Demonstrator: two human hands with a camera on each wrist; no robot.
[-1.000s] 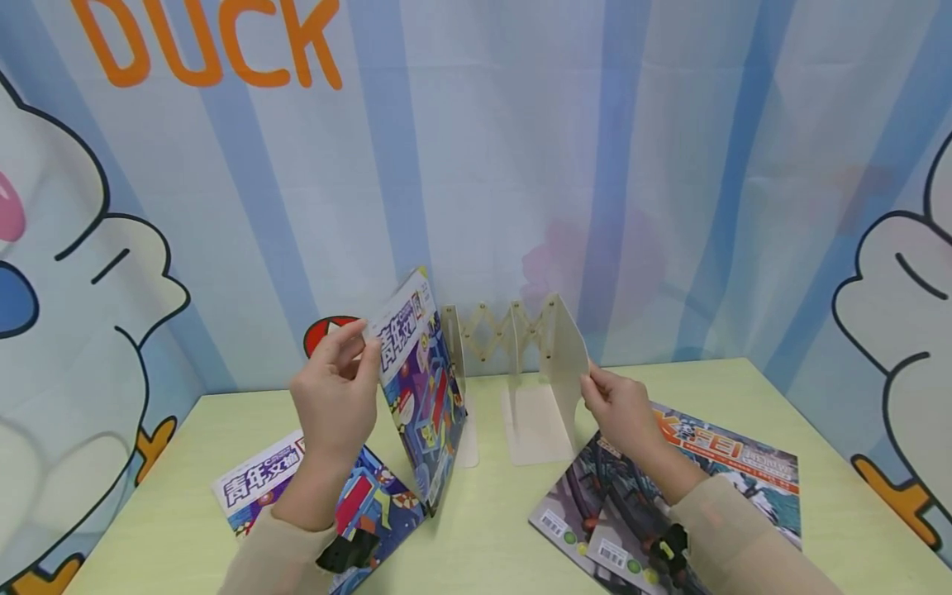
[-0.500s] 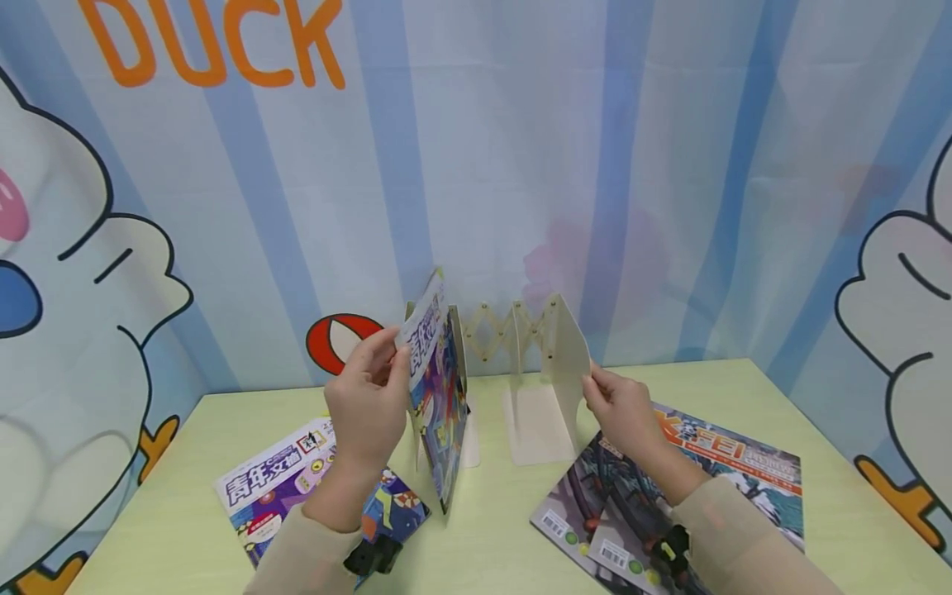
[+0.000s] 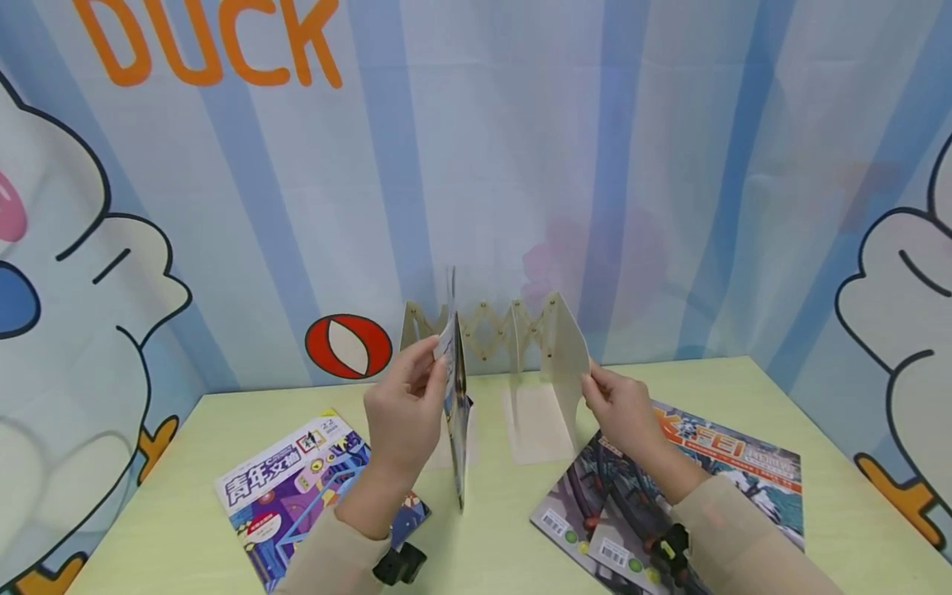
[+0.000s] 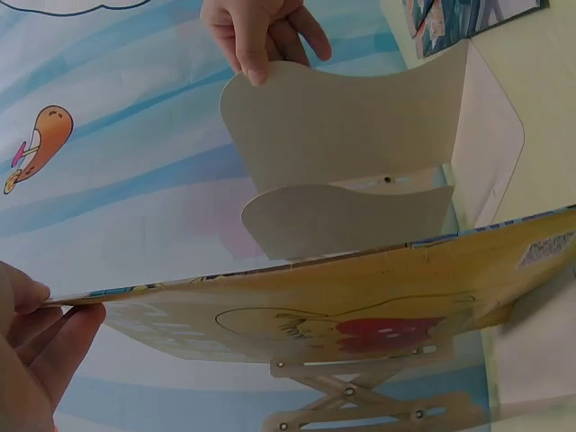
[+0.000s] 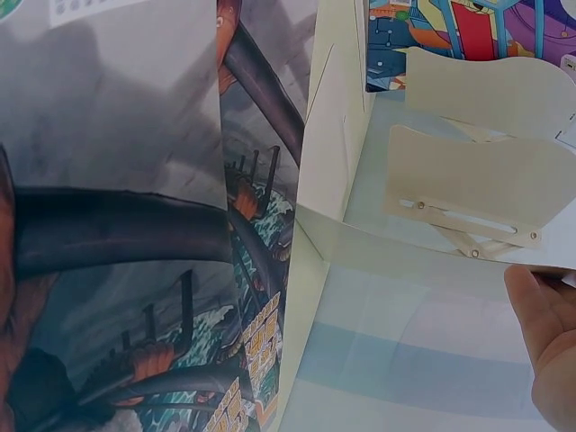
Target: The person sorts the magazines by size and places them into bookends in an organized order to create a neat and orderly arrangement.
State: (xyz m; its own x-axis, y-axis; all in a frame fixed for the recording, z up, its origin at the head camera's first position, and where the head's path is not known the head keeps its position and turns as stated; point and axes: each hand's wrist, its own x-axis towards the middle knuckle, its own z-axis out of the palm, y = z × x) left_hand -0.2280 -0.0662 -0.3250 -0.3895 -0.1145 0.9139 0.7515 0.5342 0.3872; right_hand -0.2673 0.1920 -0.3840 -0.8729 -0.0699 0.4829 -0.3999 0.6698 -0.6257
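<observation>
My left hand (image 3: 405, 405) pinches the near edge of a magazine (image 3: 458, 438), which stands upright and almost edge-on at the left part of a cream expandable bookend (image 3: 535, 417). In the left wrist view the magazine's yellowish back cover (image 4: 378, 315) faces the camera, with a lattice hinge (image 4: 349, 392) beyond it. The right hand (image 3: 623, 409) pinches the front edge of the bookend's right end panel (image 3: 567, 355). Upright dividers (image 4: 351, 220) stand between that panel and the magazine. Part of the bookend's left side is hidden behind the magazine and left hand.
A purple-covered magazine (image 3: 297, 471) lies flat at the left, partly under the left forearm. Overlapping dark-covered magazines (image 3: 732, 454) lie at the right beneath the right forearm. A striped cloth backdrop (image 3: 491, 165) hangs behind the table (image 3: 498, 529).
My left hand has moved right with the magazine, turning it from showing its front cover to nearly edge-on. More of the flat purple magazine shows. My right hand stays on the end panel.
</observation>
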